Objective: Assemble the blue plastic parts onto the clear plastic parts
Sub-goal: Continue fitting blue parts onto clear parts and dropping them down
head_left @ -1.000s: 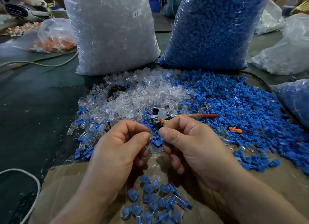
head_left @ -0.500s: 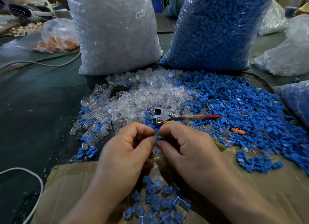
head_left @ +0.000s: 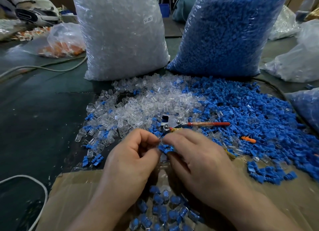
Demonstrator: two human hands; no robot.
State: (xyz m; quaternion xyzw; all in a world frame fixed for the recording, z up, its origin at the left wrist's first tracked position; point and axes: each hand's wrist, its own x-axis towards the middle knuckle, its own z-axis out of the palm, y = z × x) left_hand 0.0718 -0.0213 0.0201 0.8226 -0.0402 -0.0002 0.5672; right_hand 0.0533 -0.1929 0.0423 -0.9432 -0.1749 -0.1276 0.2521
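Workshop w/ a dark green table (head_left: pixel 34 118): two big plastic sacks are standing along the far side, a sack of clear parts (head_left: pixel 120 35) at left & a sack of blue parts (head_left: pixel 224 32) at right, just beside each other. In front of them loose stock is lying spread over the table's middle, a clear parts pile (head_left: pixel 146 101) to the left merging into a blue parts pile (head_left: pixel 250 113) running toward the right edge. A red-handled tool (head_left: pixel 207 124) is lying where the two piles meet, just beyond the hands. An orange piece (head_left: pixel 248 139) is sitting on the blue heap to the tool's right. At the near edge a cardboard box (head_left: pixel 72 196) is holding a cluster of assembled pieces (head_left: pixel 164 210), blue inside clear, directly under the wrists. The left hand (head_left: pixel 131 160) & right hand (head_left: pixel 198 158) are meeting fingertip to fingertip above the box's far rim, fingers curled. Both are pinching one blue part (head_left: pixel 164 148) btwn thumb & forefinger tips, the part sitting in the small gap btwn the two thumbs, closer to the right thumb. Can't tell if a clear part is also in that pinch; too blurred. A white cable (head_left: pixel 39 187) is looping by the near left corner, & a bag of orange bits (head_left: pixel 63 41) is lying toward the far left.
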